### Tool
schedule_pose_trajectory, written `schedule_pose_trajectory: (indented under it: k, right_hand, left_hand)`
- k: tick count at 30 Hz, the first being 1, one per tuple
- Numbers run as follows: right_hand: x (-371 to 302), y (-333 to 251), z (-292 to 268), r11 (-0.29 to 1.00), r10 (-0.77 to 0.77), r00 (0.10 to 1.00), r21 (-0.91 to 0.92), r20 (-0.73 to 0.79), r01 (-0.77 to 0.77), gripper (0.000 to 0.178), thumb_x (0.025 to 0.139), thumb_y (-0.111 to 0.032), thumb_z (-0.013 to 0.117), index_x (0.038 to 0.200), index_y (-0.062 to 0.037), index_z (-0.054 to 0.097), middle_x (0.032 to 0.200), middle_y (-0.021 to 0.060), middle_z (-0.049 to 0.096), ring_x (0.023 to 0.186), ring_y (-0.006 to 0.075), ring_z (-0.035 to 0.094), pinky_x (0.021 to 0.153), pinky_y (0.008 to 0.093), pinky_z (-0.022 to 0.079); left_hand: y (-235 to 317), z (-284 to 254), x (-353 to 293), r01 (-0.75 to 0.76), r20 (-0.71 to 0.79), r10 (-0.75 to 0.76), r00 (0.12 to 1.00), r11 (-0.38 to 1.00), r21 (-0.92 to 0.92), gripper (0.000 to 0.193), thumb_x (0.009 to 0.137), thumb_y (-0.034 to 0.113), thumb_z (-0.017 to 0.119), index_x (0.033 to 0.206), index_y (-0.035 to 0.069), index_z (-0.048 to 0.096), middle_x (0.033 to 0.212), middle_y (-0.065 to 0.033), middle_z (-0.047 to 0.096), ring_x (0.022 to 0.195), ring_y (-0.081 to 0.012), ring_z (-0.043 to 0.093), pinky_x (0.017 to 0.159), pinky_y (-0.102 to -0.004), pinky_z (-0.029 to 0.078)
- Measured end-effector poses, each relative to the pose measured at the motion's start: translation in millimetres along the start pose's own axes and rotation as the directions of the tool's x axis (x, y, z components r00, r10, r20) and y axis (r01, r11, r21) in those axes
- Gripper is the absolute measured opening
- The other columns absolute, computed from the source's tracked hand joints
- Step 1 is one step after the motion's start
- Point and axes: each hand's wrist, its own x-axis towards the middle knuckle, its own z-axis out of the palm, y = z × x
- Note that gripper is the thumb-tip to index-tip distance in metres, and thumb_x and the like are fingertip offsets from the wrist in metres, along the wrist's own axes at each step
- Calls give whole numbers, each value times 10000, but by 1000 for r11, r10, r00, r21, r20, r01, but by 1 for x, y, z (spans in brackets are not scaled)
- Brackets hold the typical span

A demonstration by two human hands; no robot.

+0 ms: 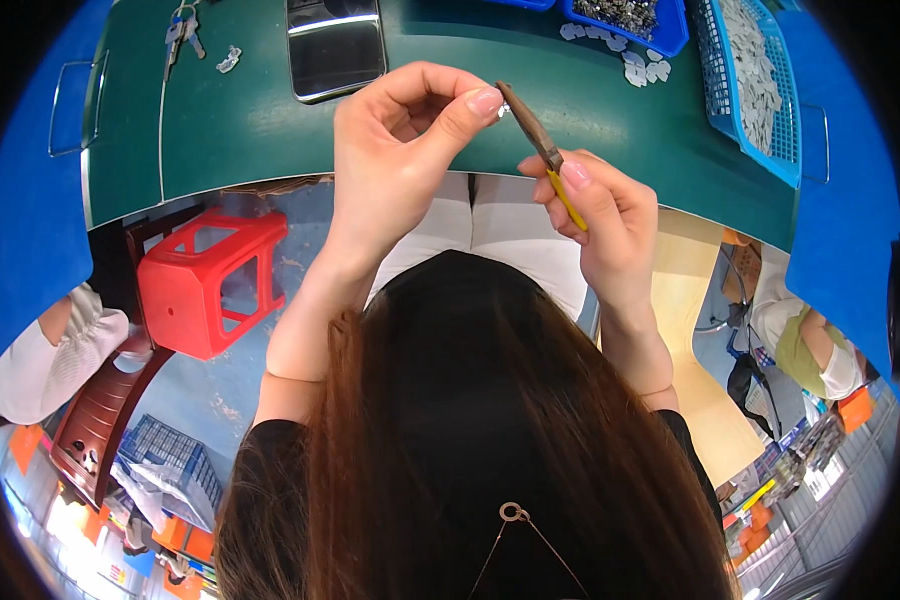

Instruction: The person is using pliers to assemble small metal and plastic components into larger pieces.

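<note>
Above the near edge of a green tabletop (240, 130), my left hand (405, 135) pinches a tiny shiny piece (503, 108) between thumb and forefinger. Most of that piece is hidden by the fingertips, so its kind does not show. My right hand (605, 205) is closed around the yellow handle of a pair of pliers (535, 135). The dark jaws of the pliers point up and left, and their tip meets the piece at my left fingertips. Whether the jaws grip it is too small to make out.
A phone (336, 50), some keys (182, 35) and a small clear piece (229, 59) lie at the back left. At the back right stand a blue bin (675, 30) of small metal parts and a light-blue basket (785, 150) of pale pieces. Left below is a red stool (185, 300).
</note>
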Motion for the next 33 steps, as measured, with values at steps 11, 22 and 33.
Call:
schedule_pose_trajectory:
  k: [11,22,33]
  right_hand:
    - [-1,-1,3,999,-44,998,-4,-36,44,326,896,-221,520,915,84,632,658,19,519,544,36,383,483,182,273]
    - [-1,0,4,999,-38,999,9,-38,39,333,901,-225,511,922,85,631,658,11,510,547,36,385,480,182,272]
    - [-2,-2,4,999,-36,998,-4,-47,36,317,903,-211,507,904,82,628,700,39,553,552,40,402,482,182,288]
  left_hand:
    - [-1,1,-1,-16,-12,16,1000,999,48,152,826,129,667,837,-19,634,775,-34,632,742,-77,576,694,-206,452]
    - [-1,1,-1,-15,-20,16,1000,999,42,141,823,119,665,832,-18,635,778,-32,632,743,-73,574,691,-206,452]
    - [1,4,-1,15,-16,-16,1000,999,-46,142,852,100,625,873,-40,620,819,-88,652,763,-121,619,711,-237,513]
